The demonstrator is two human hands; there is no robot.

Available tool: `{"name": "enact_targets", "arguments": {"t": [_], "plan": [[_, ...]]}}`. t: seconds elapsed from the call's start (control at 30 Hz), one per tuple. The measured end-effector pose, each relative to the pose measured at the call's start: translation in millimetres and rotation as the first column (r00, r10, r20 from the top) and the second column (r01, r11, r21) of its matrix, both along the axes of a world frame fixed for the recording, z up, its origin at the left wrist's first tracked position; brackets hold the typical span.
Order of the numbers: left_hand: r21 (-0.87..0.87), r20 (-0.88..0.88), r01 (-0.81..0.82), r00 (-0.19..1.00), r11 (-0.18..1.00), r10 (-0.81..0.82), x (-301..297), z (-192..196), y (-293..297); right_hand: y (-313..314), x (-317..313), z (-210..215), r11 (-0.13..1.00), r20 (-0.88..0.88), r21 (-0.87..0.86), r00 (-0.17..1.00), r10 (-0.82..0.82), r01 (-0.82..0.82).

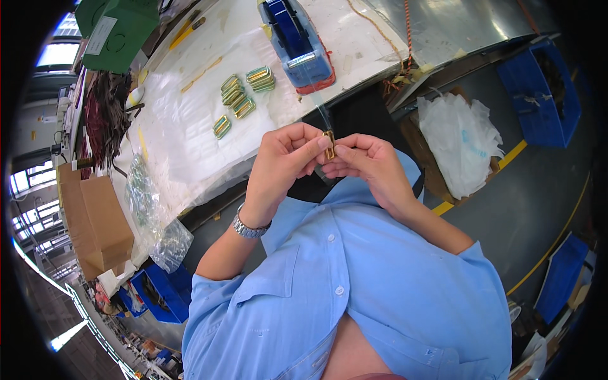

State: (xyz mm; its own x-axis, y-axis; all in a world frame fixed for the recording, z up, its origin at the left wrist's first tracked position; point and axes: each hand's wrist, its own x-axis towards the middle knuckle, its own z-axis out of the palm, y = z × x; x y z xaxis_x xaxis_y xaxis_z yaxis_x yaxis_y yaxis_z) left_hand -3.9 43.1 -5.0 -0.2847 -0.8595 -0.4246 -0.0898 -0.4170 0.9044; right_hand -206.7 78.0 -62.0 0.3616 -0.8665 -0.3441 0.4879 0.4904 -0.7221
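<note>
My left hand (288, 155) and my right hand (372, 163) meet in front of my chest. Between their fingertips they pinch a small gold metal buckle (330, 147), part of it hidden by the fingers. From the blue tape dispenser (308, 66) at the table's edge, a strip of clear tape (323, 113) runs down to the buckle. Left of the dispenser, several gold buckles with greenish film lie on the table in small stacks, one stack (260, 78) nearest the dispenser and a separate buckle (221, 126) closer to me.
The white worktable (183, 139) carries a yellow cutter (185, 35) and a green box (120, 35) farther back. Clear plastic bags (170, 246) and a cardboard box (95, 218) are at the left. At the right stand a carton with white plastic (457, 142) and a blue crate (538, 95).
</note>
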Motion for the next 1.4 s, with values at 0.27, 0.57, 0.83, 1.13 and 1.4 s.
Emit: {"name": "enact_targets", "arguments": {"t": [0.27,0.57,0.83,1.13,1.4], "plan": [[0.03,-0.165,-0.064,0.984,0.997,0.068,3,-23,4,-1,-3,3,0.997,-0.007,0.067,0.999,-0.043,0.043],[-0.048,-0.188,-0.084,0.979,0.995,0.073,-17,-41,12,1,-6,7,0.999,-0.039,0.048,0.999,-0.021,0.023],[0.109,-0.173,-0.083,0.98,0.991,0.101,-12,-42,0,0,-9,14,0.99,0.077,0.136,0.996,-0.035,0.024],[0.51,-0.324,0.004,0.927,0.86,0.188,2,-40,-26,-26,-6,23,0.973,-0.229,-0.204,0.971,0.063,-0.112],[0.728,-0.41,0.084,0.849,0.68,0.334,4,-56,-39,-50,-3,7,0.819,-0.606,-0.532,0.771,-0.194,-0.212]]}}
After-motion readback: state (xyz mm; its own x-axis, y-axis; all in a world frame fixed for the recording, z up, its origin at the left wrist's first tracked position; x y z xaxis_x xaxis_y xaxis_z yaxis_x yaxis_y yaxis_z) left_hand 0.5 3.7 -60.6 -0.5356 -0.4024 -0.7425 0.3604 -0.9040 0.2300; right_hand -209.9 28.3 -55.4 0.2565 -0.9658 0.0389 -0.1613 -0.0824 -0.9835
